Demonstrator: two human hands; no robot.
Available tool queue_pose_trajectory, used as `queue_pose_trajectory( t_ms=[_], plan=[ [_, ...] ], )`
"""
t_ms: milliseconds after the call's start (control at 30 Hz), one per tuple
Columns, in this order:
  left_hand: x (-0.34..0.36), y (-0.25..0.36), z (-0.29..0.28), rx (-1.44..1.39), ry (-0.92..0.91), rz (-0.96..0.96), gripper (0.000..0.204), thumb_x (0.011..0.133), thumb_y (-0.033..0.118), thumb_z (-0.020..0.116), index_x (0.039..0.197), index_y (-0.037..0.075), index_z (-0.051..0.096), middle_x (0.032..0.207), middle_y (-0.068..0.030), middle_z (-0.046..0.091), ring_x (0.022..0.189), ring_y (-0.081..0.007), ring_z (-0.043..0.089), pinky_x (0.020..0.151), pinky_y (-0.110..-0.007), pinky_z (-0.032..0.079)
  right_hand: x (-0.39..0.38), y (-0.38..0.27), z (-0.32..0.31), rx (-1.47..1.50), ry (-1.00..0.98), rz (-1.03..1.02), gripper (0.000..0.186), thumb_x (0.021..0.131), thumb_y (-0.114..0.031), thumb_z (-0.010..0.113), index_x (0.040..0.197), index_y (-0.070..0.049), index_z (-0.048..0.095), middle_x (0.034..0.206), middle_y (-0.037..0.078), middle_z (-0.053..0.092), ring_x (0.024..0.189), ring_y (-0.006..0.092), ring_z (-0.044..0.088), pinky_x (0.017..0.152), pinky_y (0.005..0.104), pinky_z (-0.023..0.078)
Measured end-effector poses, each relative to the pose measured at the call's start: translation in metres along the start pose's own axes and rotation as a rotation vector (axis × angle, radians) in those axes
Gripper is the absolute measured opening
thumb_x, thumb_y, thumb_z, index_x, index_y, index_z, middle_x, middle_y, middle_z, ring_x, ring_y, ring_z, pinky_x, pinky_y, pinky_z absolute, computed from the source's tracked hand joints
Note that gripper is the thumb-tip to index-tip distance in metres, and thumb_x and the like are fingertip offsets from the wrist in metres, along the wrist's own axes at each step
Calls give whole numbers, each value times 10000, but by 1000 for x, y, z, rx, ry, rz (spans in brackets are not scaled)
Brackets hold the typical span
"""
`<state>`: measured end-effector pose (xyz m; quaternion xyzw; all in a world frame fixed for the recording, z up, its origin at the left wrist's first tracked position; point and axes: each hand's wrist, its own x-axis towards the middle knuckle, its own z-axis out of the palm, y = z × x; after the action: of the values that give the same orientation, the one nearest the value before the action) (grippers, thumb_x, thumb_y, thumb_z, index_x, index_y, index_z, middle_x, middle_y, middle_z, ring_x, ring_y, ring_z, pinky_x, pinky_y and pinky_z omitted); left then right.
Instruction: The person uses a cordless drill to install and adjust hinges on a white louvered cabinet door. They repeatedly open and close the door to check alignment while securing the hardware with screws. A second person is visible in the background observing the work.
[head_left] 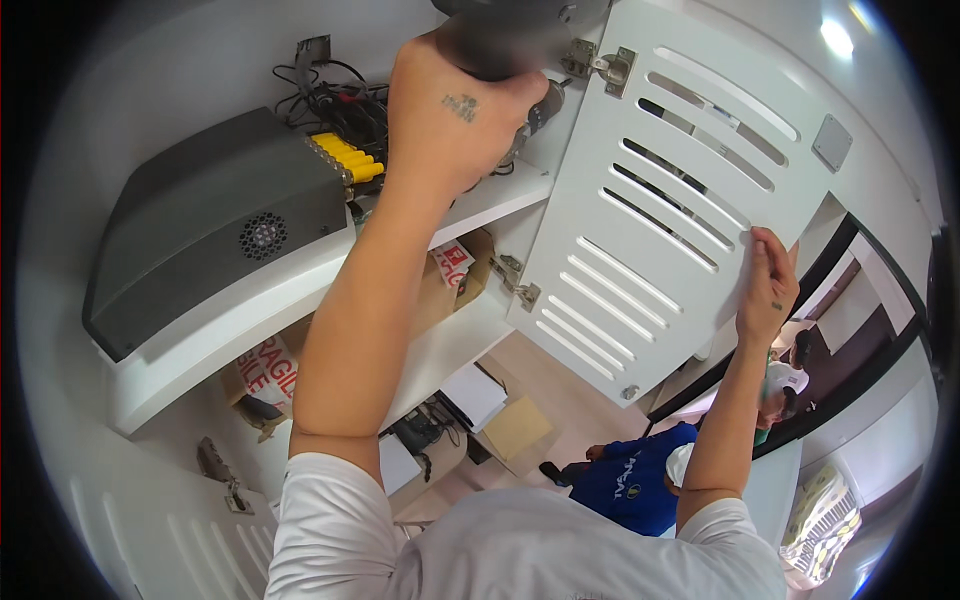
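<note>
My left hand [440,115] is raised at the top of the view, closed around a dark power drill [510,40]. Its rounded body is cut off by the upper edge. Below my thumb, the drill's tip is close to the upper hinge [612,70] of a white slotted cabinet door [590,210]. That door stands swung out, with a lower hinge [518,282] also joining it to the cabinet. My right hand [770,290] grips the door's far edge, fingers curled around it.
A dark grey machine case [220,190] sits on the white shelf [240,310], beside yellow-handled tools [350,158] and tangled cables [340,100]. Cardboard boxes [440,300] occupy the shelf below. A person in a blue shirt [635,480] is down at the lower right; other people are beyond.
</note>
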<state>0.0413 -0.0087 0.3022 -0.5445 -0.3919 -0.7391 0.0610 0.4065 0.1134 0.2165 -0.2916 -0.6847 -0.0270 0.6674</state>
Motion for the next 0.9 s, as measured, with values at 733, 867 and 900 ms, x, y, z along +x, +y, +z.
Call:
queue_pose_trajectory(
  t_ms=[733,867,900],
  plan=[
    [2,9,-14,186,-83,43,230,757,177,792,913,17,739,831,-113,776,758,-248,730,756,-364,558,25,-104,296,1814,64,991,215,1073,-172,615,1246,-44,616,1070,41,657,1053,214,622,1020,388,477],
    [7,9,-13,186,-100,44,232,763,175,789,916,8,740,811,-112,768,730,-240,710,739,-362,551,32,-106,308,1995,-47,1012,175,1088,-235,604,1159,-86,662,1044,17,661,988,174,613,995,376,472],
    [8,8,-13,207,-99,64,232,764,177,790,911,5,739,806,-112,766,725,-243,707,734,-362,549,33,-106,309,1995,-20,1032,172,1090,-245,602,1136,-95,671,1048,14,667,978,167,615,991,374,474]
  ],
)
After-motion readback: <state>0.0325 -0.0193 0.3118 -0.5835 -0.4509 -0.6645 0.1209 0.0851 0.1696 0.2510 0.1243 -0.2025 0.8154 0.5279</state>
